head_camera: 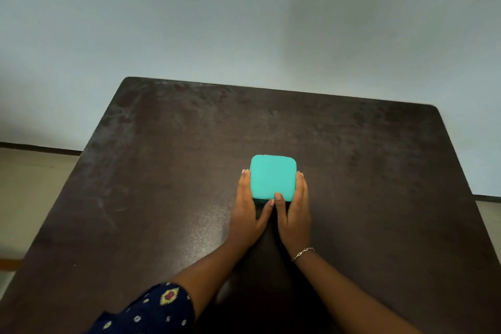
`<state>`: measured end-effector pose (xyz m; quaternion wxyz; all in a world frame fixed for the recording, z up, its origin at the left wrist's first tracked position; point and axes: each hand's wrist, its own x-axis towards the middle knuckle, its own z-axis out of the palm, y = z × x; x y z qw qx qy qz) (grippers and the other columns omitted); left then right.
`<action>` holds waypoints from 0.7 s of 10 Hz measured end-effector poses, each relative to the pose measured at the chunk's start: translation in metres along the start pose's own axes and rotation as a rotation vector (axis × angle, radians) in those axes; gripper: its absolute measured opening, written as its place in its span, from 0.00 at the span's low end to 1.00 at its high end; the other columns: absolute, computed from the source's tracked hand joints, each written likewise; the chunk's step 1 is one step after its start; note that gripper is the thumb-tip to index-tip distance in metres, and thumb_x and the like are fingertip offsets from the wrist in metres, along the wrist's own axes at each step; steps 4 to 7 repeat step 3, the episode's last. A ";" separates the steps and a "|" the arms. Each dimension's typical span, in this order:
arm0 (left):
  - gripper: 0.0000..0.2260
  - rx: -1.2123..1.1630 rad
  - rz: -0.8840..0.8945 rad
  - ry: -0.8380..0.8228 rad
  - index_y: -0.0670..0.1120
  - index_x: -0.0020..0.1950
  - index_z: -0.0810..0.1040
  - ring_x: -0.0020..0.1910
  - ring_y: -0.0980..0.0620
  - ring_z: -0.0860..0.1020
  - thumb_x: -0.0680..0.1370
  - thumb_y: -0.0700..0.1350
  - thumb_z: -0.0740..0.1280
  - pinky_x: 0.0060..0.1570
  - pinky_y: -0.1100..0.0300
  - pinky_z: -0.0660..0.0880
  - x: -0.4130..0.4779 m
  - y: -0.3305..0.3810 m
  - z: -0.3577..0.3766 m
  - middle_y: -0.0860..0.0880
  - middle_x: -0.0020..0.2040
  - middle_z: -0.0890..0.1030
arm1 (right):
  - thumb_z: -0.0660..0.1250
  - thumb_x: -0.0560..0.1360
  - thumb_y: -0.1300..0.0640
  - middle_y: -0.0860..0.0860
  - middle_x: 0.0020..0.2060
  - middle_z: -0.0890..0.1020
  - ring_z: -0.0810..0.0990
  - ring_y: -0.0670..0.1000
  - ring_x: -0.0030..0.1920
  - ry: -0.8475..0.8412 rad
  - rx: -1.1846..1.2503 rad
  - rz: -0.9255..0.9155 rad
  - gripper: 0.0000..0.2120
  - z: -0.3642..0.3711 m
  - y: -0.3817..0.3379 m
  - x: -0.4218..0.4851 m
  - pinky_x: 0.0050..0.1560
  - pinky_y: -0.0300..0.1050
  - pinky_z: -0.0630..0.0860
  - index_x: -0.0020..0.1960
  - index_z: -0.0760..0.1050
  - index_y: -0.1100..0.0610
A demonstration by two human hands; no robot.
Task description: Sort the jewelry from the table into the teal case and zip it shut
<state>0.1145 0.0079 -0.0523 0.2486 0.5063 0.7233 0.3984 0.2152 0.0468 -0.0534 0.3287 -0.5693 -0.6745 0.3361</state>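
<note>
The teal case (272, 176) is a small square box with rounded corners, and it lies with its lid down near the middle of the dark table (162, 171). My left hand (248, 211) lies along its left side, fingers straight against the wall of the case and thumb at the front edge. On the other side, my right hand (295, 211) presses straight fingers against the right wall, its thumb resting on the front rim of the lid. The case's inside and its zip are hidden.
A thin chain bracelet (302, 253) is on my right wrist. The table's far edge runs close to a pale wall (244, 22). Light floor (27, 184) shows past the left edge.
</note>
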 end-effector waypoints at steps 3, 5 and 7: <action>0.40 0.403 -0.077 -0.168 0.43 0.75 0.39 0.75 0.50 0.40 0.75 0.66 0.51 0.72 0.58 0.41 -0.002 0.008 -0.040 0.45 0.76 0.40 | 0.29 0.66 0.27 0.55 0.75 0.49 0.48 0.54 0.75 -0.153 -0.423 -0.041 0.48 -0.035 -0.005 -0.008 0.70 0.46 0.51 0.75 0.47 0.58; 0.40 0.403 -0.077 -0.168 0.43 0.75 0.39 0.75 0.50 0.40 0.75 0.66 0.51 0.72 0.58 0.41 -0.002 0.008 -0.040 0.45 0.76 0.40 | 0.29 0.66 0.27 0.55 0.75 0.49 0.48 0.54 0.75 -0.153 -0.423 -0.041 0.48 -0.035 -0.005 -0.008 0.70 0.46 0.51 0.75 0.47 0.58; 0.40 0.403 -0.077 -0.168 0.43 0.75 0.39 0.75 0.50 0.40 0.75 0.66 0.51 0.72 0.58 0.41 -0.002 0.008 -0.040 0.45 0.76 0.40 | 0.29 0.66 0.27 0.55 0.75 0.49 0.48 0.54 0.75 -0.153 -0.423 -0.041 0.48 -0.035 -0.005 -0.008 0.70 0.46 0.51 0.75 0.47 0.58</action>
